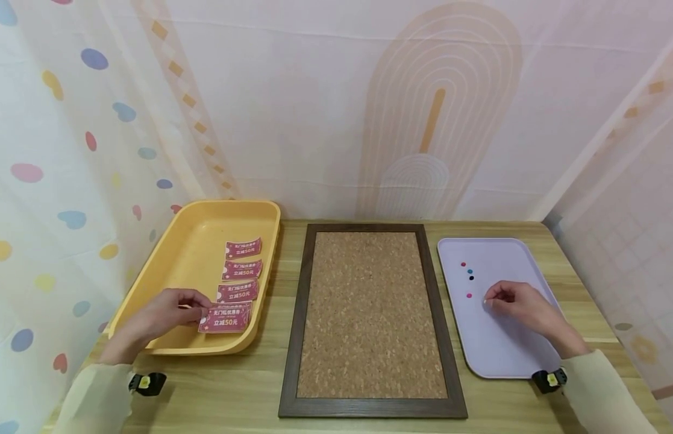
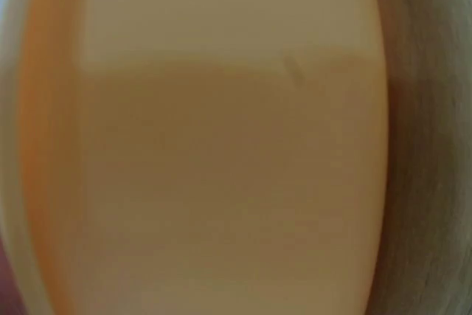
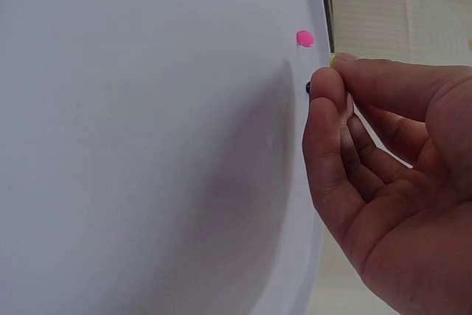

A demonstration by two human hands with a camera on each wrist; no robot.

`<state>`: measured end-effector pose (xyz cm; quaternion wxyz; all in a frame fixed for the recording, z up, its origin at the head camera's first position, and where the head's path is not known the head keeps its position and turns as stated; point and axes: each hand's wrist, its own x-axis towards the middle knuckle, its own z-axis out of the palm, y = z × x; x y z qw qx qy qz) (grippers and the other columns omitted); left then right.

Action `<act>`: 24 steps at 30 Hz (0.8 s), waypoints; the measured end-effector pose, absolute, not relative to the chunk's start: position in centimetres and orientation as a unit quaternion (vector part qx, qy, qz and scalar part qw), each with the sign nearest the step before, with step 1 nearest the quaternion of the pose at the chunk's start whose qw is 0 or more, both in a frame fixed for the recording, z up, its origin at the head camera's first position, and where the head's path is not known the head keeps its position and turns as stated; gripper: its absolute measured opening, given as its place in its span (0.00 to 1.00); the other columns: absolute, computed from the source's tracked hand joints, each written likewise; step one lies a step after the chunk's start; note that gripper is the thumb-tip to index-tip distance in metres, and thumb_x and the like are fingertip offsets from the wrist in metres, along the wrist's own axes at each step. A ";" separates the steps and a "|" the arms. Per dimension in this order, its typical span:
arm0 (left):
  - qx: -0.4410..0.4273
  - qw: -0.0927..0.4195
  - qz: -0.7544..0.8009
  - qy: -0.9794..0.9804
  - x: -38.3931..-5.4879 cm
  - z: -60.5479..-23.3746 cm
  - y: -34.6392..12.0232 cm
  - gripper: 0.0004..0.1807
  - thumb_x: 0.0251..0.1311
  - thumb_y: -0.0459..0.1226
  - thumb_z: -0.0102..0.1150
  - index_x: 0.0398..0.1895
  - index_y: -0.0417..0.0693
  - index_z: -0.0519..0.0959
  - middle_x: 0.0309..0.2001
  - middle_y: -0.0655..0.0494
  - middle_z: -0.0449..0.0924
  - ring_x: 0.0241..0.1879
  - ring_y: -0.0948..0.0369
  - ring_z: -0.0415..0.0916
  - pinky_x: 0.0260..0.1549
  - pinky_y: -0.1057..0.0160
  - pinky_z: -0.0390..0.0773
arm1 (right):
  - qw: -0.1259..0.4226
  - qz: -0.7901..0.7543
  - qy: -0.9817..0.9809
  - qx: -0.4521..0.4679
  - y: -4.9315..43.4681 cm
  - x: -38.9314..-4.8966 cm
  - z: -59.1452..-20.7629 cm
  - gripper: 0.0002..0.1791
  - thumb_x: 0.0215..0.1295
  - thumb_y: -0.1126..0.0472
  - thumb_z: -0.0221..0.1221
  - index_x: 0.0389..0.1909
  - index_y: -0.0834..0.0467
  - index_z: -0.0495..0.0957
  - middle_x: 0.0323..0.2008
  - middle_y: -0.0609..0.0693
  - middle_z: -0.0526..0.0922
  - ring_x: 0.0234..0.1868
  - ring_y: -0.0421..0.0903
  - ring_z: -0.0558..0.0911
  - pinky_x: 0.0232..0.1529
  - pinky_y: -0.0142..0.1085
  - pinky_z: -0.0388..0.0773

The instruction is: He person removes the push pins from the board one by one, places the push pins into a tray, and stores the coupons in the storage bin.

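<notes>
My left hand (image 1: 165,314) pinches a red printed coupon (image 1: 225,319) by its left edge, over the near right part of a yellow tray (image 1: 192,232). Under it the edge of another coupon shows. Further back in the tray lie more such coupons (image 1: 242,270) in a column. Above a lilac tray (image 1: 510,355), my right hand (image 1: 523,306) pinches a tiny thumbtack between thumb and fingertips; a bit of its yellow head (image 3: 332,60) shows in the right wrist view. Several thumbtacks lie in that tray, one of them pink (image 3: 304,38). The left wrist view shows no hand.
Between the two trays a cork board (image 1: 371,313) with a dark wooden frame (image 1: 373,408) lies flat on the wood-grain table (image 1: 249,386). Patterned curtains (image 1: 293,120) hang behind and at both sides.
</notes>
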<state>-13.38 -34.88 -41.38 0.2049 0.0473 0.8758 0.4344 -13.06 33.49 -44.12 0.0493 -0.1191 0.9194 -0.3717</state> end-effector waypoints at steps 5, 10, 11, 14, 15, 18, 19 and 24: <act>0.049 0.213 0.406 0.887 -13.6 -41.7 -35.1 0.10 0.70 0.30 0.60 0.47 0.30 0.83 0.40 0.48 0.81 0.39 0.55 0.78 0.38 0.63 0.84 | 0.058 -0.373 0.918 -0.122 33.4 -13.0 -44.3 0.04 0.66 0.75 0.63 0.36 0.63 0.82 0.34 0.50 0.82 0.34 0.38 0.73 0.35 0.30 0.74; 0.050 0.219 0.386 0.895 -13.7 -42.1 -35.3 0.10 0.70 0.30 0.60 0.48 0.30 0.84 0.39 0.49 0.81 0.39 0.56 0.77 0.37 0.65 0.82 | 0.063 -0.375 0.917 -0.123 33.2 -13.0 -44.5 0.04 0.66 0.73 0.64 0.35 0.63 0.82 0.33 0.49 0.81 0.33 0.38 0.73 0.35 0.30 0.73; 0.049 0.220 0.385 0.895 -13.7 -42.2 -35.4 0.10 0.70 0.30 0.60 0.48 0.30 0.84 0.39 0.50 0.82 0.39 0.56 0.77 0.37 0.65 0.81 | 0.063 -0.374 0.917 -0.123 33.2 -13.0 -44.6 0.04 0.66 0.73 0.64 0.35 0.62 0.82 0.33 0.49 0.81 0.34 0.38 0.73 0.35 0.30 0.73; 0.046 0.222 0.382 0.896 -13.7 -42.2 -35.4 0.11 0.70 0.31 0.61 0.48 0.30 0.84 0.40 0.50 0.82 0.39 0.55 0.77 0.37 0.65 0.81 | 0.063 -0.374 0.917 -0.124 33.0 -13.0 -44.7 0.04 0.66 0.73 0.64 0.35 0.62 0.81 0.33 0.49 0.81 0.34 0.38 0.73 0.35 0.30 0.73; 0.046 0.222 0.379 0.897 -13.7 -42.2 -35.4 0.11 0.70 0.31 0.61 0.48 0.31 0.84 0.40 0.50 0.83 0.39 0.56 0.77 0.37 0.65 0.81 | 0.062 -0.373 0.918 -0.124 33.0 -13.0 -44.8 0.04 0.66 0.73 0.64 0.35 0.62 0.81 0.33 0.49 0.81 0.34 0.38 0.73 0.35 0.30 0.73; 0.051 0.221 0.373 0.900 -13.6 -42.2 -35.3 0.12 0.70 0.32 0.62 0.49 0.31 0.84 0.41 0.49 0.84 0.39 0.55 0.77 0.36 0.65 0.81 | 0.063 -0.371 0.918 -0.124 33.0 -13.0 -44.9 0.04 0.66 0.72 0.65 0.35 0.61 0.82 0.33 0.49 0.82 0.34 0.38 0.74 0.36 0.30 0.73; 0.051 0.219 0.371 0.901 -13.6 -42.2 -35.3 0.12 0.70 0.33 0.62 0.50 0.31 0.84 0.41 0.49 0.85 0.39 0.56 0.76 0.35 0.65 0.80 | 0.062 -0.370 0.919 -0.124 33.0 -13.0 -44.9 0.04 0.66 0.72 0.65 0.34 0.61 0.82 0.33 0.49 0.82 0.34 0.38 0.74 0.36 0.30 0.73; 0.047 0.181 0.370 0.910 -13.0 -42.1 -35.3 0.15 0.72 0.34 0.60 0.53 0.29 0.82 0.44 0.45 0.85 0.39 0.55 0.78 0.33 0.62 0.82 | 0.064 -0.373 0.916 -0.135 33.0 -13.1 -45.0 0.03 0.67 0.72 0.64 0.35 0.61 0.83 0.34 0.50 0.83 0.35 0.37 0.74 0.37 0.30 0.74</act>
